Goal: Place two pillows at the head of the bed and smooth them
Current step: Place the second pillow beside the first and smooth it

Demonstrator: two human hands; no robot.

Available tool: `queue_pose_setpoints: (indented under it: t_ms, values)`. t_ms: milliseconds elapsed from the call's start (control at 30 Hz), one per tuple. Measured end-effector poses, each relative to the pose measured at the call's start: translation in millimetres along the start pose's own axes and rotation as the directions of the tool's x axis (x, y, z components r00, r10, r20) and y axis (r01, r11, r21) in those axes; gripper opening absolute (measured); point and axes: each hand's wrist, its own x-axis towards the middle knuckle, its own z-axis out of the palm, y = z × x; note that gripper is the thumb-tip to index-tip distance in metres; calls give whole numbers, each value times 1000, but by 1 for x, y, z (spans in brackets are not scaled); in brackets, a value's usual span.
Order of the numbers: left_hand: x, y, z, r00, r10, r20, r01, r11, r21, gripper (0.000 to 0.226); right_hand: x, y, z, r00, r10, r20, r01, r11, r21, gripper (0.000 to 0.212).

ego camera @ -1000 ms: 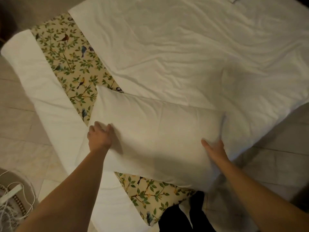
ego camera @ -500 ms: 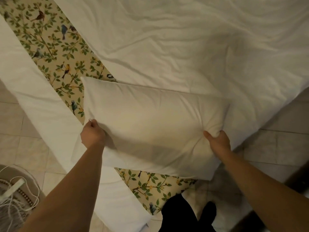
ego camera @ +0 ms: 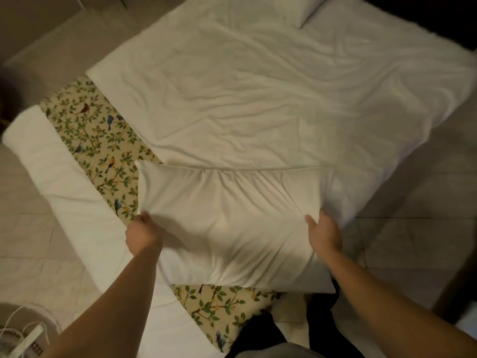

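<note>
While gripped at both ends, pillow (ego camera: pixel 232 223) over bed (ego camera: pixel 258 86)
Left hand (ego camera: pixel 143 235), right hand (ego camera: pixel 324 235) pinch its fabric

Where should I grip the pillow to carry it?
By its two short ends, one hand per end, coming in from the near long edge. The pillow is long, soft and sags mid-span, so the left hand and right hand pinching near opposite ends keep it spread and level.
</note>
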Motion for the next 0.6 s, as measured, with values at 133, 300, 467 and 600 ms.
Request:
queue_pose_setpoints:
  t_ms: [133,300,467,600]
  values:
    - [-60,36,-6,996,84,0,-84,994,-68,51,6,39,-66,1000,8,-24,-7,999,46,47]
    - [-141,92,-5,986,166,0,-164,976,-146,51,16,92,-157,997,-20,-81,25,997,68,49]
    - [-218,154,6,963,268,-14,-267,952,-149,47,34,151,-236,990,-20,-139,40,989,142,48]
    - [-269,198,20,950,312,-9,-309,936,-168,49,49,199,-288,983,-10,-184,43,983,178,42]
